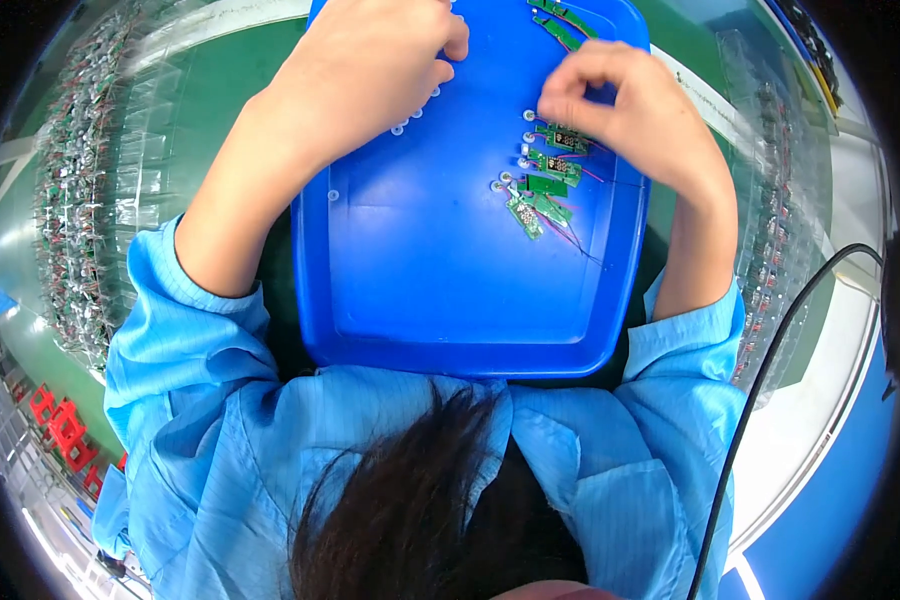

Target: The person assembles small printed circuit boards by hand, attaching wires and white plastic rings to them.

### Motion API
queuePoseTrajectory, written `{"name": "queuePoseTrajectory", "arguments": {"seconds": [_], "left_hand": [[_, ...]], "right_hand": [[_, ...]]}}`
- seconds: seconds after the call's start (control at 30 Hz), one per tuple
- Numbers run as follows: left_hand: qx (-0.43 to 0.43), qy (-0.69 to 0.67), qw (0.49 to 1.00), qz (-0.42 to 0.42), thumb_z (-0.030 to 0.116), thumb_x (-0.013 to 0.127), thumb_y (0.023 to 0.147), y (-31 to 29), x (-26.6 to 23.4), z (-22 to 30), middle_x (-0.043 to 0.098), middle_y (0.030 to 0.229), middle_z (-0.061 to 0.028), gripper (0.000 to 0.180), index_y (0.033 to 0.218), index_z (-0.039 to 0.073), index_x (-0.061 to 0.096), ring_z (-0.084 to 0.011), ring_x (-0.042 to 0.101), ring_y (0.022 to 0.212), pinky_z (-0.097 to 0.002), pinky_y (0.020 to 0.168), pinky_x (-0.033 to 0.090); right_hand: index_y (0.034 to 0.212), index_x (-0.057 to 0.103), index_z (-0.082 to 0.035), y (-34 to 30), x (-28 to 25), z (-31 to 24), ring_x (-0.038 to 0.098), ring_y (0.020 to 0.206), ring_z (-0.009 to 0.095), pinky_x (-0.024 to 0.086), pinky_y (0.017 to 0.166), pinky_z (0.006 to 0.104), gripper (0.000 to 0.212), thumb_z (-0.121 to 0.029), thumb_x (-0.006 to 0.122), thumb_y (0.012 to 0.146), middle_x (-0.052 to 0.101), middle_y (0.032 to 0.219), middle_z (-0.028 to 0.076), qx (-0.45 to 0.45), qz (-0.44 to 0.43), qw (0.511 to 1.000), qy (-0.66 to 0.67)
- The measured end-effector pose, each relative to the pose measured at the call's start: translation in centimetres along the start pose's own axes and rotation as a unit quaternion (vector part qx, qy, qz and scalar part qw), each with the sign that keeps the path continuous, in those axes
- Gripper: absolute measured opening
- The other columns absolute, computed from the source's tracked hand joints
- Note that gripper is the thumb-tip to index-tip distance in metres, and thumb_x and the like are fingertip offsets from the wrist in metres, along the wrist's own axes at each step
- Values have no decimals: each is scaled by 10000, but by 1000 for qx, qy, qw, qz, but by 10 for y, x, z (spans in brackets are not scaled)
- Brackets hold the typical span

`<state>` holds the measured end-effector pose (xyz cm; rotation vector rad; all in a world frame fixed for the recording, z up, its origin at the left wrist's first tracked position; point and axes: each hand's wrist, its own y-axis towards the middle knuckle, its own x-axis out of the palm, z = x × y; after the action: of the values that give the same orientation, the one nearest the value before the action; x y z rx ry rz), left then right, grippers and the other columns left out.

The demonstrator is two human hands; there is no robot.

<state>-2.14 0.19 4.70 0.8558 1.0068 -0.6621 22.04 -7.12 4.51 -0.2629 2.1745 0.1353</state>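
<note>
My left hand (390,70) reaches over the far left of a blue tray (460,358). Its fingers are curled together beside a few small white round parts (417,114), and whatever lies between the fingertips is hidden. On the right side, my right hand (630,105) hovers over small green circuit boards (560,165) with thumb and forefinger brought together, slightly smeared by motion. I cannot make out anything in that pinch. The boards lie in a loose row, with thin wires and white round pieces attached at their left ends. More green boards (560,30) lie at the tray's far right.
Clear plastic packs with many wired boards (75,200) line the green table on the left, and similar packs (770,220) stand on the right. A black cable (770,360) curves past my right arm. Red stools (65,430) stand on the floor at lower left.
</note>
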Motion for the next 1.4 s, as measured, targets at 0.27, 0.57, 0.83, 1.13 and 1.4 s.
{"name": "queuePoseTrajectory", "arguments": {"seconds": [0.27, 0.57, 0.83, 1.13, 1.4], "left_hand": [[53, 220, 973, 41, 94, 562, 841, -4, 16, 16, 603, 845, -102, 135, 791, 24, 666, -273, 570, 884, -367, 827, 459], [-260, -554, 790, -27, 60, 694, 967, 20, 21, -9, 754, 913, -104, 129, 1017, -50, 737, -144, 685, 706, -238, 585, 527], [-262, -727, 631, -69, 86, 720, 959, 14, 29, -27, 744, 903, -65, 131, 1025, -18, 762, -78, 657, 712, -171, 600, 521], [-225, -376, 895, 80, 36, 725, 898, 12, 14, 22, 701, 712, -7, 77, 903, -35, 755, -20, 587, 637, -205, 585, 487], [-163, -347, 919, 96, 13, 691, 930, 8, 29, 23, 730, 787, -56, 115, 1004, -57, 745, -75, 629, 662, -233, 614, 513]], "right_hand": [[912, 783, -43, 21, 18, 0, 569, 974, 320, 465, 867, 413, 149, -109, 793, 779, 678, 989, 105, -37, 244, 947, -207], [828, 696, -25, 13, 15, -30, 667, 772, 288, 501, 733, 374, 71, -24, 721, 762, 699, 811, 105, -54, 337, 938, -54], [819, 689, -54, 9, 19, -50, 653, 787, 271, 489, 726, 379, 114, -8, 746, 731, 674, 777, 68, -184, 345, 901, -189], [964, 755, 2, 10, 18, -3, 639, 822, 51, 507, 769, 216, 147, -139, 759, 926, 728, 875, 14, 74, 131, 935, 320], [767, 664, -56, 8, 20, -37, 627, 787, 286, 466, 748, 393, 100, -39, 744, 711, 659, 755, 68, -102, 289, 945, -111]]}}
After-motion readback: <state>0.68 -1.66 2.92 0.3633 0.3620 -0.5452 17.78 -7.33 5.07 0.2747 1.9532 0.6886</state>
